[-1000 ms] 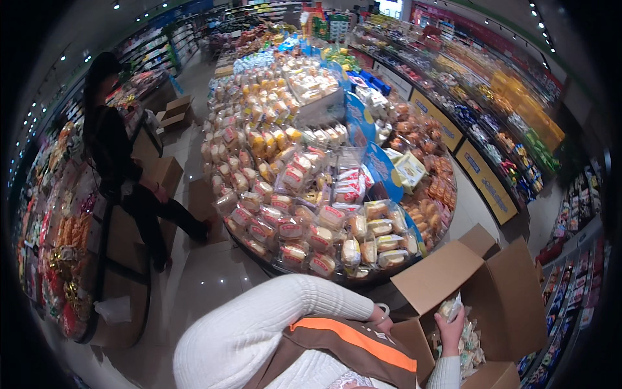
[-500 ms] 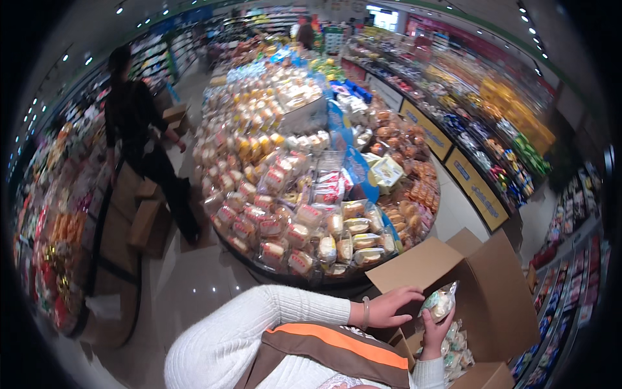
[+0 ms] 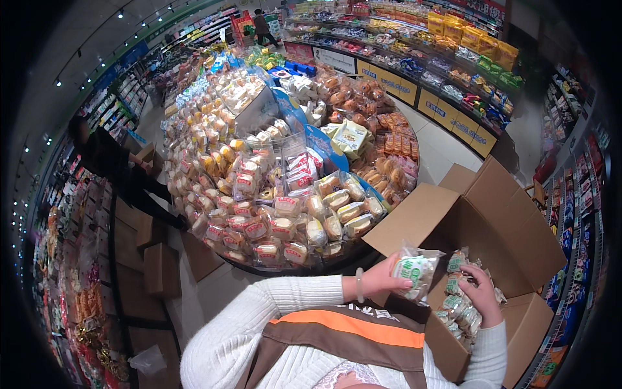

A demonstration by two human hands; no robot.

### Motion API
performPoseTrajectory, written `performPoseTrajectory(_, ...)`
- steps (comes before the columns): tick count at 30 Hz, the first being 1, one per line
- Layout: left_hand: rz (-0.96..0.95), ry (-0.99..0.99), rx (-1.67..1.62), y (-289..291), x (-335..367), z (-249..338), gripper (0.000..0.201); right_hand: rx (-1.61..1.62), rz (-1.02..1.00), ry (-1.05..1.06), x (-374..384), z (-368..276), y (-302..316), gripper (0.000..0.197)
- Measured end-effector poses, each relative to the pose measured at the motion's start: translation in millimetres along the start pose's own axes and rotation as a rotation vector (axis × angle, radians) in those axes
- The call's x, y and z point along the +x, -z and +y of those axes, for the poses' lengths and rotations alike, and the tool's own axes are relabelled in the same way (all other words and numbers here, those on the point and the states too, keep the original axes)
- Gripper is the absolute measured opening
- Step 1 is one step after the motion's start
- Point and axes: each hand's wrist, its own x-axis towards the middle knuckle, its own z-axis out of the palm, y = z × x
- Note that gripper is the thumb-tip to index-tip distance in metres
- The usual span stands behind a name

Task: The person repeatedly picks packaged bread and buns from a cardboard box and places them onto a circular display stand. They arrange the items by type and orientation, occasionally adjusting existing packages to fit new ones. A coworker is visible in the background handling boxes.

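Left hand (image 3: pixel 382 277) — closed round packet (image 3: pixel 419 272) | right hand (image 3: pixel 486 300) — half-curled over packets (image 3: pixel 456 303) in carton (image 3: pixel 518 220), hold unclear

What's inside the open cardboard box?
The cardboard box holds clear-wrapped packets with green print, and your right hand is in there. Its bottom and anything under the packets are hidden.

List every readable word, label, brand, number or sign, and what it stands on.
Wording isn't copied here, only located.
Clear packet in left hand: green print.
Yellow shelf panels: printed characters.
Red sign, top right: pale characters.
Brown apron: white lettering, partly hidden.
Carton packets: green print, too small to read.
Bread labels: too small.
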Motion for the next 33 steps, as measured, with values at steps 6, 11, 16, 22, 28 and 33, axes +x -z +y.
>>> performPoseTrajectory(6, 0.16, -0.058, -0.204, 37, -55, -3, 0.081, -0.965, -0.521, -0.402, -18, 130, 0, 0.108)
performPoseTrajectory(11, 0.322, -0.152, -0.267, 54, -90, -10, 0.07, -1.119, -0.608, -0.344, -24, 157, -26, 0.114)
performPoseTrajectory(16, 0.39, -0.19, -0.277, 60, -104, -21, 0.063, -1.194, -0.672, -0.245, -17, 152, -21, 0.098)
performPoseTrajectory(22, 0.397, -0.222, -0.293, 66, -98, -23, 0.063, -1.136, -0.482, -0.314, -14, 150, -23, 0.081)
performPoseTrajectory(28, 0.486, -0.147, -0.254, 71, -99, -21, 0.067, -0.607, -0.294, -0.409, 4, 45, 51, 0.069)
performPoseTrajectory(33, 0.436, -0.051, -0.188, 73, -91, -12, 0.061, -0.366, 0.368, -0.088, -10, -36, 44, 0.084)
